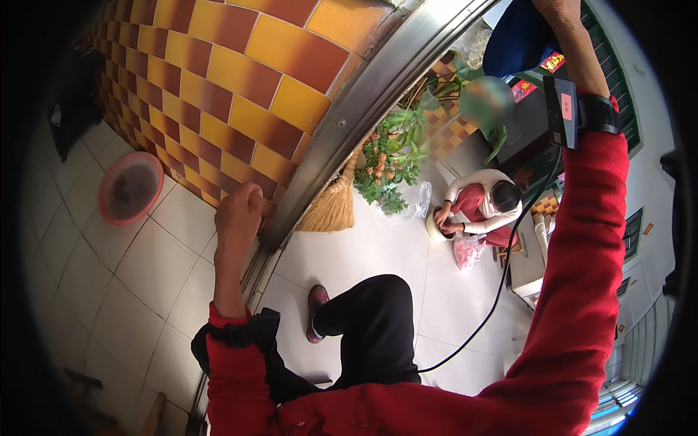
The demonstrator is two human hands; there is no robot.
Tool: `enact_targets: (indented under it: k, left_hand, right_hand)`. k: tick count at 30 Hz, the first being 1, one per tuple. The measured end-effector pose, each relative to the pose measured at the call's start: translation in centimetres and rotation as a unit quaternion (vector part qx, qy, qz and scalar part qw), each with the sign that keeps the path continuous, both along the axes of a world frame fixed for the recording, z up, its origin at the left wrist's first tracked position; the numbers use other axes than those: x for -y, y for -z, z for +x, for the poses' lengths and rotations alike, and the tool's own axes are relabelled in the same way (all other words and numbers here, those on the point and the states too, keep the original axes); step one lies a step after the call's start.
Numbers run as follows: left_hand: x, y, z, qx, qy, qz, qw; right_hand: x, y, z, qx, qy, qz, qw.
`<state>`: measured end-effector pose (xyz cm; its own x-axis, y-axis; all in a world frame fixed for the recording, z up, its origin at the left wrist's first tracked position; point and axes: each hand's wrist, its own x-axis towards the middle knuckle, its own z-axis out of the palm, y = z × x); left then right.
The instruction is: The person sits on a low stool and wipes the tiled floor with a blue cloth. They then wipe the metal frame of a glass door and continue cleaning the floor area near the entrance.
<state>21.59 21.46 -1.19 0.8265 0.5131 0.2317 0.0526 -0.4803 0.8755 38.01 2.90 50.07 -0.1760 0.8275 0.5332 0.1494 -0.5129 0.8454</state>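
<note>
My left hand (238,215) is curled into a loose fist in front of the yellow and brown tiled wall (245,82), close to the metal door frame (338,125). Nothing shows in that fist. High at the top right, my right arm is stretched out and my right hand (557,10) is partly cut off by the picture's edge. A dark blue cloth (510,43) hangs from it, though the fingertips are out of view. A black device (560,111) is strapped to my right wrist, with a black cable (499,294) trailing down to my body.
A straw broom (330,210) leans beyond the frame, beside potted flowers (384,163). Another person (485,201) crouches with both hands in a basin (434,231), a printed plastic bag (468,252) alongside. On the left floor sits a pink basin (131,188). The door track (259,272) runs beside my leg.
</note>
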Motion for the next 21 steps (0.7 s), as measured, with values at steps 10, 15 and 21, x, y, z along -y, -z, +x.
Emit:
enact_targets:
  k: [10,15,21]
  left_hand:
    - [-0.6,-0.8,-0.6,-0.043,0.017,-0.031,0.998]
    - [-0.7,-1.0,-0.4,-0.042,0.019,-0.023,0.999]
    - [-0.4,-0.9,-0.1,-0.049,0.005,-0.004,0.999]
  right_hand:
    - [0.3,14.3,-2.2,-0.201,0.031,-0.029,0.979]
    - [2.1,25.2,-4.0,-0.344,0.046,-0.058,0.936]
    - [2.1,47.6,-8.9,-0.638,-0.027,-0.101,0.763]
